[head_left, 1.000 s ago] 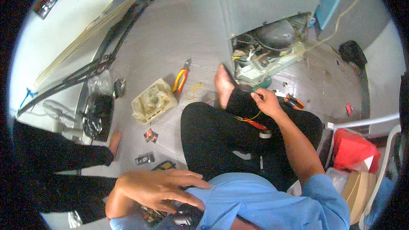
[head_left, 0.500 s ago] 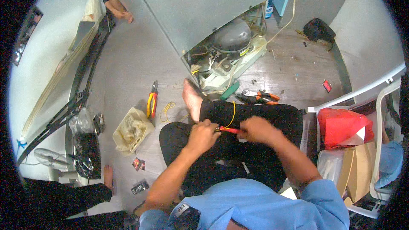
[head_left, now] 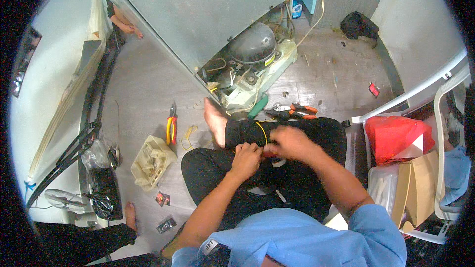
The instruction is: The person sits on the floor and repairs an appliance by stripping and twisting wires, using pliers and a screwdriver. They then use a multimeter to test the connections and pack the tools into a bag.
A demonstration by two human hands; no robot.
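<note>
Over my crossed black-trousered legs, my left hand [head_left: 246, 159] is closed with its fingertips pinched together. A thin yellow wire [head_left: 264, 131] loops up from between my hands, its end by my left fingertips. Close on the right, my right hand [head_left: 291, 142] is curled and smeared by motion. A red strip-like thing [head_left: 270, 151] shows between the hands, partly hidden by fingers. A small white ring-shaped piece [head_left: 278, 162] sits just beneath my right hand; whether I hold it is unclear.
Ahead, a dark compressor [head_left: 253, 44] sits under a grey cabinet panel [head_left: 198, 10]. Orange-handled pliers [head_left: 297, 111] lie past my leg. Red-yellow pliers [head_left: 171, 129] and a cream basket [head_left: 154, 160] are left. A red bag [head_left: 396, 136] and cardboard box [head_left: 420, 188] stand right. Another person's foot [head_left: 130, 216] shows lower left.
My right hand has moved left and up, closer to my left hand. Less of the red strip shows between them. The whole view has shifted slightly.
</note>
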